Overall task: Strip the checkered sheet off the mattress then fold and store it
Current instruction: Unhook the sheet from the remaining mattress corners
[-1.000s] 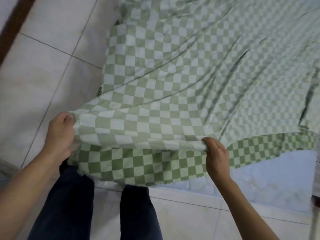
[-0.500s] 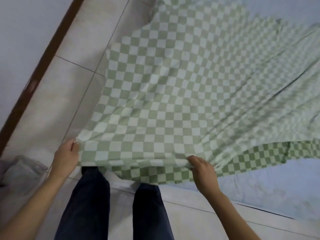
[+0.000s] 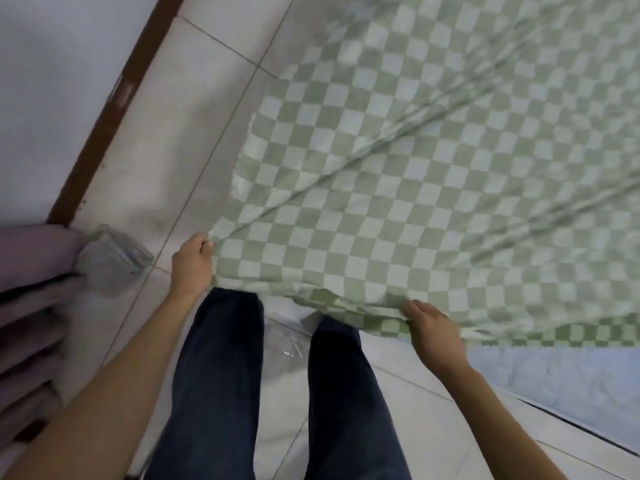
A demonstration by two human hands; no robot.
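Above the tiled floor (image 3: 214, 109), left hand (image 3: 191, 263) and right hand (image 3: 434, 336) are each gripping the checkered sheet's (image 3: 398, 174) near edge, spread apart; mattress (image 3: 561, 379) showing beneath.

From twelve to three o'clock the checkered sheet (image 3: 415, 202) spreads taut from my left hand (image 3: 192, 265) and right hand (image 3: 433, 332), so any reach there meets cloth. At four o'clock the mattress (image 3: 554, 382) lies below the sheet's edge. Open floor (image 3: 194, 116) runs from ten to twelve, bounded by the brown skirting (image 3: 114, 109). At nine o'clock, a stack of purple cloth (image 3: 31, 289) and a grey bundle (image 3: 110, 265) crowd near my left hand. My legs (image 3: 214, 375) block six o'clock.
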